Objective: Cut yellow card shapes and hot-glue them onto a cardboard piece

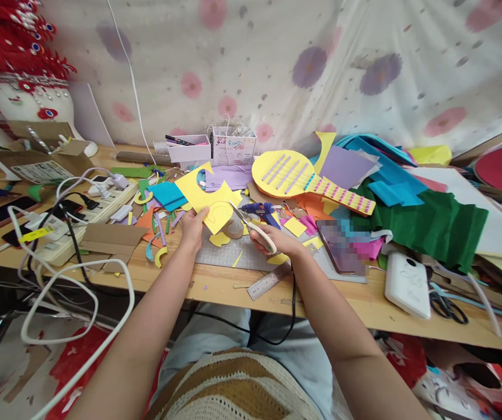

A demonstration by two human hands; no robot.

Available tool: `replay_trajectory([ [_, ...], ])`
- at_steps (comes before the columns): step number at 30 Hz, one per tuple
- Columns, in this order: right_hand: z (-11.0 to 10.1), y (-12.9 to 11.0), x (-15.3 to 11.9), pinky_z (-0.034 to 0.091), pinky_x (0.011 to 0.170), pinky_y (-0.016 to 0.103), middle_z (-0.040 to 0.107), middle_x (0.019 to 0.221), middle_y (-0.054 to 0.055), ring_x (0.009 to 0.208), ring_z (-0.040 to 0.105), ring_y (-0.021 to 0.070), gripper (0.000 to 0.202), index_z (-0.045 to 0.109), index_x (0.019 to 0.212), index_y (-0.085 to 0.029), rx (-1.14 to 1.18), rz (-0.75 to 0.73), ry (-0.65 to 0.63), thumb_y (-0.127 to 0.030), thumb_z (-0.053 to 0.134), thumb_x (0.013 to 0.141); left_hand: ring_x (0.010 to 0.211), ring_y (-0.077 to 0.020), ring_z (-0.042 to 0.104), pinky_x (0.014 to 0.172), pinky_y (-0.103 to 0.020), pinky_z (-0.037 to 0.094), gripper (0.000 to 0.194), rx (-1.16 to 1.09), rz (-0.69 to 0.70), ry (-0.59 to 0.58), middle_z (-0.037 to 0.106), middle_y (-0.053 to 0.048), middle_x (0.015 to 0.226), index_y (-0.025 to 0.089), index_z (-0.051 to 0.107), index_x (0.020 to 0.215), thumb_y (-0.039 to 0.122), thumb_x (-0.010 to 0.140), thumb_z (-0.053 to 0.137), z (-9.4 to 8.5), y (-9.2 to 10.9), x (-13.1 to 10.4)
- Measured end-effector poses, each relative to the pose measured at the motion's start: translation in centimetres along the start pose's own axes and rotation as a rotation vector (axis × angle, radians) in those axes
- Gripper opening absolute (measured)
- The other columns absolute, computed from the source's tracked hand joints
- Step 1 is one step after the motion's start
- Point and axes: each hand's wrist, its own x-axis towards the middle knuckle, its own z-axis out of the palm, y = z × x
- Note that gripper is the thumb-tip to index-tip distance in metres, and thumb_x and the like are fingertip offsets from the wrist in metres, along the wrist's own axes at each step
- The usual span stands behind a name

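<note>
My left hand (193, 228) pinches the lower left edge of a yellow sheet (207, 201) that has a curved shape drawn on it and a rounded cutout at its top. In my right hand (272, 242) is a pair of scissors (254, 226) with pale handles; the blade tips reach the sheet's right edge beside the drawn curve. Just behind the scissors lies a blue glue gun (260, 208). Yellow scraps (219, 239) rest on the grey cutting mat (216, 255) below the sheet. A metal ruler (269, 281) lies near the table's front edge.
A yellow paper guitar (283, 169) lies behind my right hand. To the right are a phone (341, 246), a white power bank (407, 284), black scissors (449, 307) and green sheets (430, 224). A power strip (89, 219) with tangled cables stands left. White boxes (233, 146) line the back.
</note>
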Motion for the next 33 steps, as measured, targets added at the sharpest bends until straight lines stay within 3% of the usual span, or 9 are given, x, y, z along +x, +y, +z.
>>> replay_trajectory([
  [6, 0.1, 0.4, 0.1, 0.023, 0.040, 0.022, 0.037, 0.052, -0.005, 0.043, 0.034, 0.0065, 0.051, 0.038, 0.066, -0.021, -0.038, -0.058, -0.054, -0.069, 0.054, 0.065, 0.083, -0.0204, 0.065, 0.073, -0.030, 0.051, 0.032, 0.045, 0.052, 0.036, 0.071, -0.010, 0.087, 0.011, 0.066, 0.081, 0.031, 0.057, 0.071, 0.2, -0.1, -0.1],
  [10, 0.3, 0.8, 0.4, 0.022, 0.042, 0.023, 0.038, 0.056, -0.004, 0.045, 0.035, 0.0071, 0.053, 0.038, 0.071, -0.020, -0.012, -0.075, -0.116, -0.072, 0.049, 0.067, 0.081, -0.0209, 0.065, 0.071, -0.030, 0.051, 0.037, 0.083, 0.072, -0.011, 0.071, -0.009, 0.084, 0.011, 0.065, 0.081, 0.035, 0.055, 0.073, 0.2, -0.1, -0.3],
  [22, 0.2, 1.9, 1.3, 0.029, 0.045, 0.023, 0.039, 0.060, -0.004, 0.048, 0.038, 0.0077, 0.053, 0.034, 0.078, -0.019, -0.074, -0.155, -0.064, -0.072, 0.039, 0.074, 0.075, -0.0204, 0.065, 0.068, -0.032, 0.050, 0.041, 0.083, 0.036, -0.078, 0.070, -0.008, 0.079, 0.012, 0.064, 0.079, 0.038, 0.051, 0.076, 0.5, -0.3, -0.7],
  [33, 0.4, 2.1, 1.5, 0.028, 0.044, 0.023, 0.037, 0.057, -0.005, 0.046, 0.036, 0.0072, 0.052, 0.033, 0.076, -0.020, -0.013, -0.134, -0.039, -0.070, 0.044, 0.073, 0.073, -0.0197, 0.064, 0.067, -0.030, 0.049, 0.040, 0.090, 0.047, -0.077, 0.070, -0.008, 0.079, 0.012, 0.064, 0.078, 0.040, 0.051, 0.076, 0.5, -0.3, -0.8],
])
